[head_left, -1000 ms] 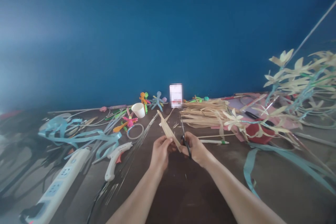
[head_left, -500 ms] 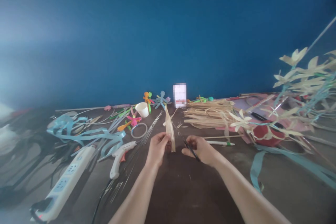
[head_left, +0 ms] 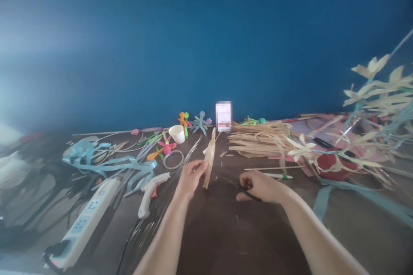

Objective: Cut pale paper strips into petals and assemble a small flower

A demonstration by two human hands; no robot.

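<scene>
Between the thumb and fingers of my left hand (head_left: 192,176) is a pale strip of dried husk (head_left: 210,159), held nearly upright with its narrow end pointing away. My right hand (head_left: 258,185) grips a pair of dark-handled scissors (head_left: 244,190); their thin blades point left toward the strip and stand apart from it. A few small pale scraps (head_left: 222,154) lie on the dark table (head_left: 219,232) beyond the hands. Behind my right hand rests a pile of similar dried strips (head_left: 258,139).
Left of my forearm are a white glue gun (head_left: 148,193), a power strip (head_left: 87,219), thin wires (head_left: 192,150), light-blue ribbon (head_left: 87,159), a ring (head_left: 173,160) and a white cup (head_left: 177,133). Pale husk flowers (head_left: 371,68) and a red object (head_left: 335,165) stand right.
My right hand has moved right with the scissors, away from the strip. The strip in my left hand now leans the other way, its near end shifted left.
</scene>
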